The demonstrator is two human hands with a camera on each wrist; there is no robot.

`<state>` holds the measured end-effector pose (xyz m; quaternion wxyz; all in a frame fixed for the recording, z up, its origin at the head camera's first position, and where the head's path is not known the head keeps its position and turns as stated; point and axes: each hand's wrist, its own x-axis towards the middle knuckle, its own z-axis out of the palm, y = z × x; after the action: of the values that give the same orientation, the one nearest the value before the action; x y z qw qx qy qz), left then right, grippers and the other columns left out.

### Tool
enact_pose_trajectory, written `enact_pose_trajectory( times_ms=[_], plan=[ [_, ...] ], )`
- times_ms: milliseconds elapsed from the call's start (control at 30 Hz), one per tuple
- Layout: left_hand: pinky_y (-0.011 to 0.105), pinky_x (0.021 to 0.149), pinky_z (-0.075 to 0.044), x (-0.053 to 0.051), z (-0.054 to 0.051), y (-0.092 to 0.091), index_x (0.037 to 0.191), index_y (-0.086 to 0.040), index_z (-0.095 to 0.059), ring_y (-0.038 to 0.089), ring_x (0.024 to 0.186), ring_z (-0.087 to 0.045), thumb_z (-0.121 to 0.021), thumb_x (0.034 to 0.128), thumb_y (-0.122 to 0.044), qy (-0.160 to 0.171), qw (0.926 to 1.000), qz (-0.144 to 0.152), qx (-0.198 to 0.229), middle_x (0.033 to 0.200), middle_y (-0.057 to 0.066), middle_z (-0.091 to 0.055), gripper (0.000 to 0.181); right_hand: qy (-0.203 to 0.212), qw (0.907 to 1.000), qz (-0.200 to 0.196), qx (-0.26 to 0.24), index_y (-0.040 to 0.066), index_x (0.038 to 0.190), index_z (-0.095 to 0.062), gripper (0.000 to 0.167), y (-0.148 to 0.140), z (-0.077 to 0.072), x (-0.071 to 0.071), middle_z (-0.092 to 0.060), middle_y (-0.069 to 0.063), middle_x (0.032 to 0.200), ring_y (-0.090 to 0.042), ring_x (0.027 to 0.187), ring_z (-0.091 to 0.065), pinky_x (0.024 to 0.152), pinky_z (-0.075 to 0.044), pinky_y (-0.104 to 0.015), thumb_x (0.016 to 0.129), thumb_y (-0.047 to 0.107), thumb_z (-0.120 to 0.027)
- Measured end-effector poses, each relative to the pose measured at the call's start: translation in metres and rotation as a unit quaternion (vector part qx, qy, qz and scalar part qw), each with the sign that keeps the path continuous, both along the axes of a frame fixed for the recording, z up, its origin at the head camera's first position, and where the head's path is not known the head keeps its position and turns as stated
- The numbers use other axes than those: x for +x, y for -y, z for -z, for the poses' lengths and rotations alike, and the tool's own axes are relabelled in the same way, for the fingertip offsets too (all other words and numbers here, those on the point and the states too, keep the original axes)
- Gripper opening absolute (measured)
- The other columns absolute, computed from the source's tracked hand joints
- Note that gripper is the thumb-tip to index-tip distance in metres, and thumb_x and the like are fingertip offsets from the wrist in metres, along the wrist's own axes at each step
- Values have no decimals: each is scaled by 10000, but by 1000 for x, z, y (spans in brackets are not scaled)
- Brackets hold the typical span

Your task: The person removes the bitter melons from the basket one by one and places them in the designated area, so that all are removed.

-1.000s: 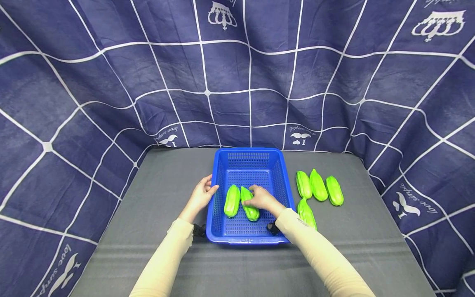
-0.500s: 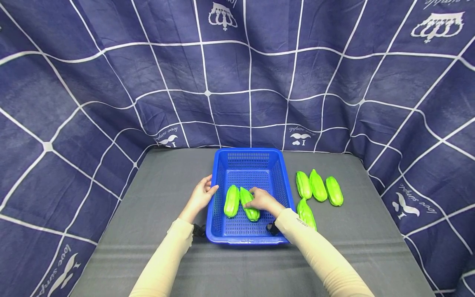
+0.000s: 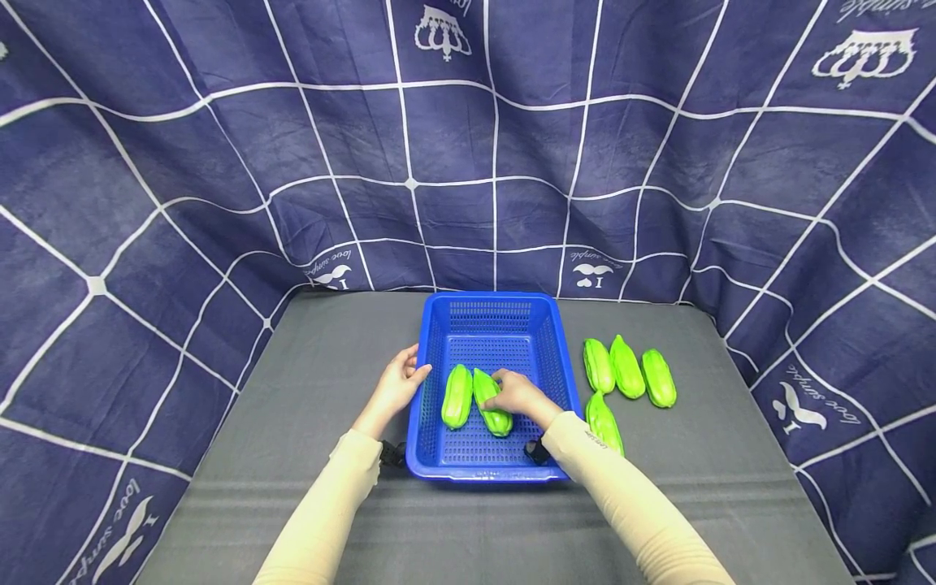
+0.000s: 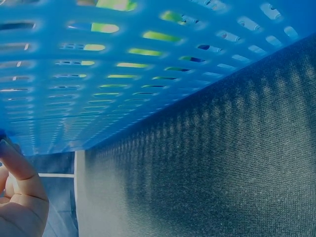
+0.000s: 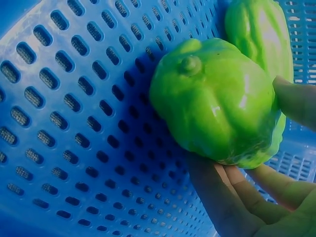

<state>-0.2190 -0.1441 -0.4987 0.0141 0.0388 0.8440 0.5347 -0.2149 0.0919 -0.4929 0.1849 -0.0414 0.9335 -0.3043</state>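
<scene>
blue basket (image 3: 488, 474) leaves room between far rim (image 3: 490, 296) and gourd (image 3: 497, 421) in right hand (image 3: 521, 396).

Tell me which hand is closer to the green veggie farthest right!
Right. The right hand holds another veggie inside the blue basket, left of that green veggie; the left hand is farther, at the basket's left side.
</scene>
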Motion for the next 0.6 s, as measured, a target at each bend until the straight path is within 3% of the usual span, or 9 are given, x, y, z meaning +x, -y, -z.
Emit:
enact_pose_trajectory(
  times_ms=[167, 400, 600],
  plan=[
    [411, 806, -561, -1, 5, 3, 1371, 134, -442, 300, 887, -676, -643, 960, -218, -381, 9991, 121, 146, 1092, 269, -641, 577, -43, 10000, -17, -25, -39, 1319, -541, 699, 0, 0, -1, -687, -177, 1129, -294, 1042, -651, 948, -515, -440, 757, 251, -839],
    [490, 900, -534, 0, -1, -1, 1418, 120, -402, 387, 998, -659, -602, 967, -87, 33, 9999, -61, -88, 1178, 304, -617, 535, -51, 9998, 34, -179, -48, 1320, -536, 695, -1, -6, -1, -686, -188, 1126, -272, 989, -670, 887, -548, -395, 758, 230, -838],
    [470, 879, -542, 0, -1, -2, 1415, 113, -411, 366, 977, -662, -612, 965, -81, 56, 9997, -108, -196, 1169, 289, -627, 530, -131, 9989, 122, -433, -59, 1310, -536, 688, -4, -13, -2, -695, -198, 1103, -237, 895, -691, 789, -575, -332, 749, 205, -835]
  ],
)
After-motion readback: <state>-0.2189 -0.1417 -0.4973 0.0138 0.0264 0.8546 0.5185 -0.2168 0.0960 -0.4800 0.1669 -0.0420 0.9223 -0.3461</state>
